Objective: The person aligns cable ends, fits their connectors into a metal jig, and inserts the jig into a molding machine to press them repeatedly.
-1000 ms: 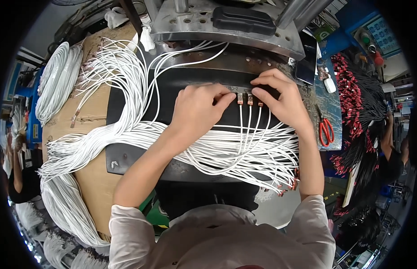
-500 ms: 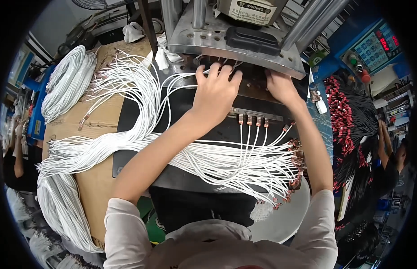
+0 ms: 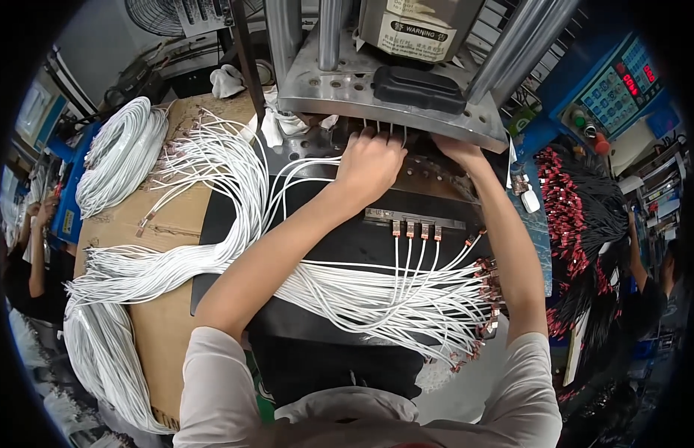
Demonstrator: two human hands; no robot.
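My left hand [image 3: 371, 166] is at the front of the metal press, its fingers bent forward and pressed together. White cables [image 3: 306, 170] curve in from the left and run under this hand; thin white strands stand up just beyond its fingers. My right hand [image 3: 459, 151] reaches below the press's thick upper plate [image 3: 328, 93], and its fingers are hidden there. Between my forearms lies a metal holder bar [image 3: 378, 216] with several cable connectors [image 3: 424, 230] seated along it. A wide bundle of white cables [image 3: 362, 287] spreads across the black mat, with connector ends at the right.
A coiled white cable bundle [image 3: 123, 160] rests on cardboard [image 3: 190, 198] at the left. Steel columns [image 3: 330, 37] rise from the press plate. At right are a control panel [image 3: 623, 82] and black cables with red ends [image 3: 571, 179]. Other people work at both sides.
My left hand's fingers have drawn together and bent further down at the press. My right hand has gone deeper below the plate. The whole view has shifted slightly.
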